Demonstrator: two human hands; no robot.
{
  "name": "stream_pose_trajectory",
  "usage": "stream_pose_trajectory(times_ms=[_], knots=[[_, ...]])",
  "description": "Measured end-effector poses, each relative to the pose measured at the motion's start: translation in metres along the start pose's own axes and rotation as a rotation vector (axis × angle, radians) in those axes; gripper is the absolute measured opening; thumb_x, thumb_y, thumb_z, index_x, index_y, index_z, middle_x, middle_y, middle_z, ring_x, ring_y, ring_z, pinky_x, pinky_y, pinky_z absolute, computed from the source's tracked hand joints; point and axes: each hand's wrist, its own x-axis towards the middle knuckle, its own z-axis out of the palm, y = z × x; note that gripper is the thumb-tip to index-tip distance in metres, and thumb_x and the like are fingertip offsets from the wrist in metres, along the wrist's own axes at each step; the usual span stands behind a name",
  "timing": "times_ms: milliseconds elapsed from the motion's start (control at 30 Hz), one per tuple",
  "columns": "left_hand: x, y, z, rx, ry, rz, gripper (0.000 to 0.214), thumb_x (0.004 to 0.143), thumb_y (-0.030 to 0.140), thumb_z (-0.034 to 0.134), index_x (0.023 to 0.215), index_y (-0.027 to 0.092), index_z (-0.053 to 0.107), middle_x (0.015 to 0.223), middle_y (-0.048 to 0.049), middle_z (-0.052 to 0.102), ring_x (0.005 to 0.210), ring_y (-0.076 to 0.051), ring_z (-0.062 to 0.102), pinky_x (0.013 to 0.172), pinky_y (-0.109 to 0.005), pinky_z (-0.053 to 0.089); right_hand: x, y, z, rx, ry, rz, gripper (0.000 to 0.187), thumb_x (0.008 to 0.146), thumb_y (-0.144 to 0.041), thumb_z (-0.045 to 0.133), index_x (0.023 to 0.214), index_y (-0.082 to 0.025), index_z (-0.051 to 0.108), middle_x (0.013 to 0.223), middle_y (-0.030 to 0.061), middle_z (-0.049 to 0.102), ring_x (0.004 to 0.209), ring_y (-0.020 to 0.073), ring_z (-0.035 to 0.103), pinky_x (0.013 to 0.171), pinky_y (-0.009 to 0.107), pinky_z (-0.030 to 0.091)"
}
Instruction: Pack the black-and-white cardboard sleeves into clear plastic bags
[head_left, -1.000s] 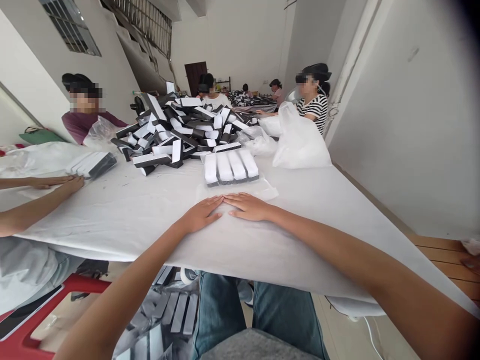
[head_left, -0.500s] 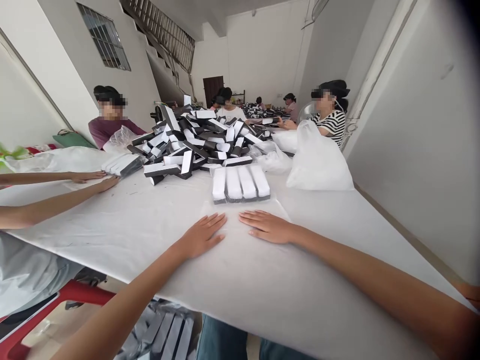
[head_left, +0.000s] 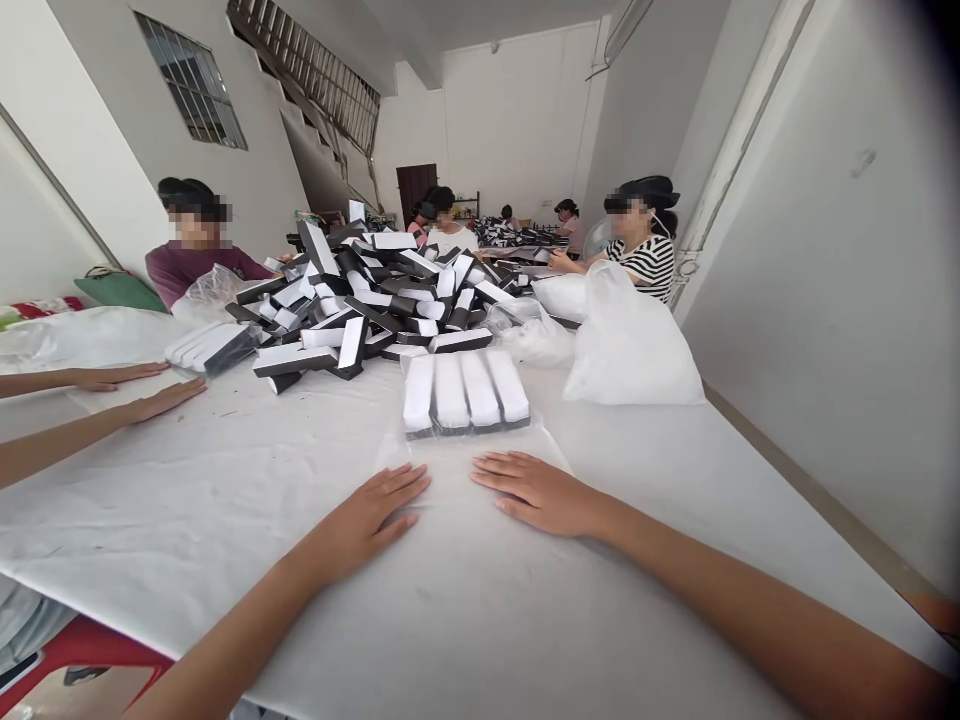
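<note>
- An open gap parts left hand [head_left: 379,512] and right hand [head_left: 546,496] over the table [head_left: 465,620].
- Ahead, a pack [head_left: 466,390] blocks the way, a pile [head_left: 352,335] heaped behind.
- A bag [head_left: 634,350] stands beyond, rightward.

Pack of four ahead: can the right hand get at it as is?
Likely yes: the right hand lies flat just short of the pack, and only loose, flat plastic seems to lie between them.

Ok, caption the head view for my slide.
Left hand and right hand lie flat and apart before a bagged row of four white-topped blocks.
</note>
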Motion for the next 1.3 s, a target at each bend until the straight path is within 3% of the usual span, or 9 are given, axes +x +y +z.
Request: stream_pose_trajectory(times_ms=[167,267,367,500,600,767,900,1200,1300], knots=[[0.002,-0.004,0.0,0.004,0.03,-0.093,0.046,0.099,0.049,0.036,0.141,0.035,0.048,0.15,0.0047,0.042,0.14,-0.022,0.037,0.119,-0.042,0.029,-0.009,0.016,-0.01,0.021,-0.061,0.027,0.054,0.1,-0.05,0.034,0.152,-0.038,0.024,0.159,-0.0067,0.021,0.148,0.0222,0.016,0.121,0.045,0.01],[0.001,-0.006,0.002,0.023,0.064,-0.14,0.045,0.099,0.049,0.036,0.138,0.033,0.052,0.145,0.0043,0.049,0.136,-0.022,0.043,0.116,-0.042,0.034,-0.015,0.02,-0.012,0.012,0.001,0.065,0.052,0.099,-0.05,0.036,0.149,-0.039,0.031,0.158,-0.0069,0.028,0.146,0.0244,0.022,0.119,0.046,0.02],[0.0,-0.007,0.004,0.02,0.135,-0.15,0.042,0.099,0.047,0.035,0.131,0.034,0.059,0.143,0.0038,0.052,0.131,-0.023,0.048,0.11,-0.042,0.041,-0.017,0.018,-0.01,-0.105,0.106,0.023,0.046,0.099,-0.045,0.038,0.145,-0.036,0.043,0.154,-0.0023,0.037,0.138,0.0259,0.037,0.111,0.045,0.033],[-0.002,-0.005,0.002,-0.027,0.221,-0.187,0.04,0.098,0.047,0.036,0.115,0.033,0.069,0.129,-0.0023,0.059,0.117,-0.025,0.055,0.095,-0.04,0.051,-0.016,0.016,-0.009,-0.338,0.156,-0.036,0.04,0.101,-0.038,0.034,0.123,-0.026,0.065,0.116,0.0091,0.066,0.101,0.0258,0.06,0.086,0.043,0.048],[-0.001,-0.005,-0.004,-0.143,0.218,-0.268,0.04,0.097,0.05,0.038,0.105,0.031,0.072,0.11,-0.0044,0.064,0.1,-0.023,0.06,0.083,-0.035,0.054,-0.018,0.021,-0.012,-0.318,0.164,0.032,0.043,0.101,-0.038,0.03,0.112,-0.024,0.069,0.091,0.0075,0.067,0.078,0.0219,0.062,0.067,0.037,0.048],[0.001,-0.009,-0.007,-0.252,0.264,-0.385,0.04,0.094,0.051,0.04,0.091,0.026,0.071,0.095,-0.0028,0.066,0.084,-0.02,0.062,0.075,-0.031,0.052,-0.021,0.034,-0.015,-0.008,0.292,0.209,0.032,0.096,-0.046,0.042,0.095,-0.026,0.067,0.096,0.0025,0.069,0.086,0.0201,0.064,0.074,0.034,0.05],[0.002,-0.013,-0.005,-0.24,0.319,-0.484,0.036,0.092,0.05,0.044,0.087,0.024,0.068,0.093,-0.0022,0.068,0.082,-0.02,0.061,0.072,-0.029,0.049,-0.021,0.038,-0.016,0.134,0.317,0.323,0.028,0.093,-0.046,0.046,0.088,-0.026,0.063,0.088,0.0006,0.069,0.08,0.0192,0.063,0.071,0.033,0.049],[0.005,-0.016,-0.004,-0.14,0.266,-0.55,0.034,0.091,0.05,0.042,0.086,0.023,0.061,0.073,-0.0003,0.061,0.067,-0.018,0.057,0.059,-0.027,0.045,-0.018,0.042,-0.011,0.026,0.339,0.268,0.029,0.096,-0.041,0.039,0.093,-0.026,0.063,0.099,0.0032,0.066,0.083,0.0195,0.062,0.073,0.034,0.05],[0.008,-0.016,-0.002,0.005,0.299,-0.513,0.028,0.091,0.044,0.044,0.099,0.023,0.06,0.081,-0.0024,0.062,0.077,-0.021,0.059,0.069,-0.032,0.049,-0.018,0.041,-0.01,-0.052,0.352,0.232,0.029,0.097,-0.034,0.038,0.108,-0.027,0.063,0.112,0.0054,0.063,0.085,0.0201,0.062,0.074,0.037,0.051]])
